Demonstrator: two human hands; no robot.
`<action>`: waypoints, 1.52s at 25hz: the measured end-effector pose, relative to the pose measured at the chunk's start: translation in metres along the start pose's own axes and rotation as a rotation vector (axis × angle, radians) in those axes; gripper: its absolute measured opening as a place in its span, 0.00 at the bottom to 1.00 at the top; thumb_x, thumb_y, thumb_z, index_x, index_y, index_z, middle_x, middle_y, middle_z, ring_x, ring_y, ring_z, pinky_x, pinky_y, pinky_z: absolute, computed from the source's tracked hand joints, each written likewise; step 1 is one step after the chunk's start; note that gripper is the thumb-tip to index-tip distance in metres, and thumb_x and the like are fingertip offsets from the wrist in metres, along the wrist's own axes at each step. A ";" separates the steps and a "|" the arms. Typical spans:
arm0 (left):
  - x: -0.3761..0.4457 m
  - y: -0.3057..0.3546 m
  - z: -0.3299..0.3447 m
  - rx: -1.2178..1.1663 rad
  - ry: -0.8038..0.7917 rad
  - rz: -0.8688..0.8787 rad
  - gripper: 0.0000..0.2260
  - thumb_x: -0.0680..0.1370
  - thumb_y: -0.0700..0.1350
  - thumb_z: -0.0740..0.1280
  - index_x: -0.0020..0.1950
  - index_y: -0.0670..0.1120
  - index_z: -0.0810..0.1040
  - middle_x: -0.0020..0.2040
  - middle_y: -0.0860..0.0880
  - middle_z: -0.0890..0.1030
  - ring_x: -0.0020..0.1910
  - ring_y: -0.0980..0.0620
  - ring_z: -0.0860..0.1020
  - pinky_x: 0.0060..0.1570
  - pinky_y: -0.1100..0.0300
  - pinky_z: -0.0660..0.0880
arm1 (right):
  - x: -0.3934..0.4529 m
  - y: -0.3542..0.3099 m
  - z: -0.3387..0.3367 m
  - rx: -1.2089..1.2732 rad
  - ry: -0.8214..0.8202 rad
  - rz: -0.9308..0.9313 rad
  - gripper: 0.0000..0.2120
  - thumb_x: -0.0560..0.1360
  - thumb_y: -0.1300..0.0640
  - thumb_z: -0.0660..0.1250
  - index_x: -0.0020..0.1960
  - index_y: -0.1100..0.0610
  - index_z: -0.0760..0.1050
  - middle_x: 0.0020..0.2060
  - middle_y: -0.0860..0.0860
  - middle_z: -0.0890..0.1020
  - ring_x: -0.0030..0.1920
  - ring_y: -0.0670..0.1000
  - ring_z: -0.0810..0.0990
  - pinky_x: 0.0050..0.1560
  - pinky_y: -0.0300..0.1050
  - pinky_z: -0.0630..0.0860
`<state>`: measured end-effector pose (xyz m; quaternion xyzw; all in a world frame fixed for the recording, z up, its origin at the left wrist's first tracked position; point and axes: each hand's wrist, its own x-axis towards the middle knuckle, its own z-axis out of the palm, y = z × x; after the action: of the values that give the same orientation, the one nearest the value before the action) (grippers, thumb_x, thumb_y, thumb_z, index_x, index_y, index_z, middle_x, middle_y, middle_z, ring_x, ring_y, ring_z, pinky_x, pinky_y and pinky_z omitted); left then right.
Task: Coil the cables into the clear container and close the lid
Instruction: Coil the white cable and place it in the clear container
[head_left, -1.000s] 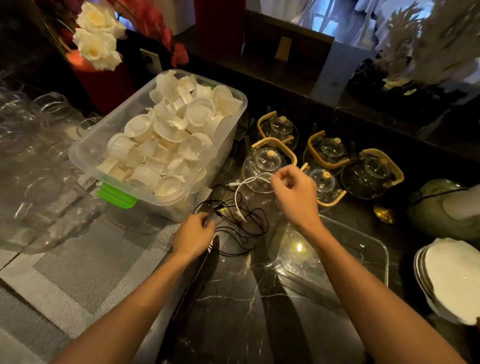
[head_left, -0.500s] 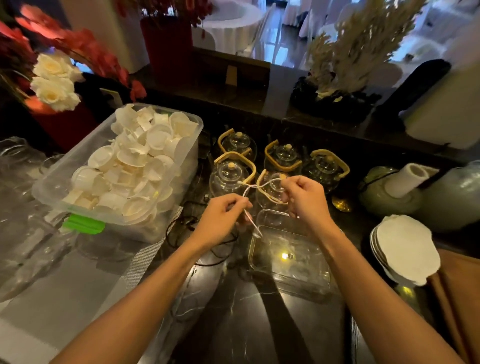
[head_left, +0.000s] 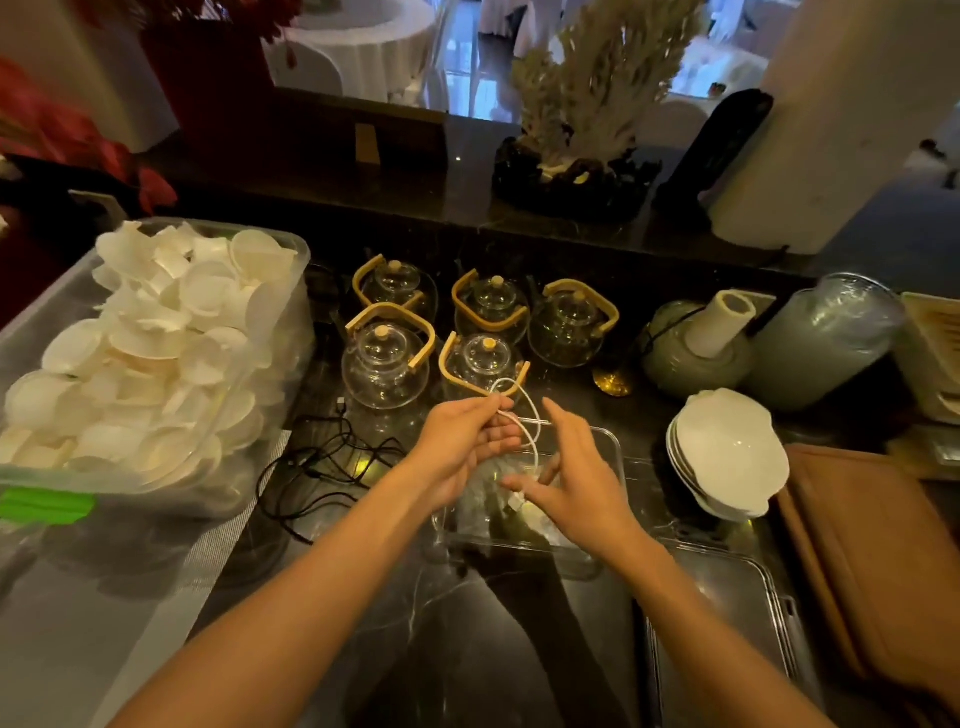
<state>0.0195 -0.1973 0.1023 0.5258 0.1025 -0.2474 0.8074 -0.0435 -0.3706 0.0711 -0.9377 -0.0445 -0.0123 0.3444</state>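
A white cable (head_left: 525, 410) is looped between my hands above the clear container (head_left: 613, 457) on the dark marble counter. My left hand (head_left: 462, 441) pinches the loop at its top. My right hand (head_left: 571, 467) has its fingers spread, with the cable's white plug end pinched at the fingertips near the container's middle. A tangle of black cables (head_left: 332, 462) lies on the counter to the left of the container. The clear lid (head_left: 722, 623) lies flat at the lower right.
A big clear bin of white cups (head_left: 156, 364) stands at the left. Several glass teapots (head_left: 387, 358) with wooden handles stand just behind my hands. Stacked white bowls (head_left: 727, 452), a brown cloth (head_left: 872, 561) and jars sit at the right.
My left hand left the black cables and took hold of the white cable. Both hands have come over the container and the cable is now in a loop; my right fingers have spread.
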 end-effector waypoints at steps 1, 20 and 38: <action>0.003 -0.003 0.003 -0.012 0.006 -0.021 0.10 0.83 0.42 0.65 0.55 0.36 0.81 0.36 0.44 0.82 0.33 0.53 0.83 0.35 0.63 0.81 | -0.005 0.003 -0.001 0.004 0.048 -0.042 0.43 0.73 0.35 0.72 0.81 0.40 0.53 0.69 0.40 0.65 0.41 0.43 0.81 0.39 0.40 0.81; -0.018 -0.013 0.010 0.528 -0.215 0.184 0.14 0.82 0.46 0.66 0.67 0.50 0.80 0.61 0.54 0.83 0.58 0.64 0.80 0.52 0.70 0.76 | 0.001 -0.026 -0.007 0.328 -0.180 0.105 0.12 0.82 0.51 0.67 0.43 0.48 0.85 0.25 0.46 0.77 0.28 0.43 0.73 0.34 0.48 0.71; -0.003 -0.004 0.009 -0.473 -0.406 -0.011 0.23 0.81 0.51 0.64 0.76 0.47 0.71 0.70 0.35 0.77 0.68 0.38 0.77 0.66 0.48 0.76 | -0.014 -0.026 0.009 1.079 -0.342 0.325 0.19 0.84 0.49 0.61 0.44 0.60 0.81 0.24 0.48 0.67 0.29 0.49 0.68 0.42 0.43 0.73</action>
<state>0.0144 -0.2056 0.1045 0.2625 -0.0033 -0.3213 0.9099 -0.0599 -0.3457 0.0801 -0.6132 0.0449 0.2164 0.7584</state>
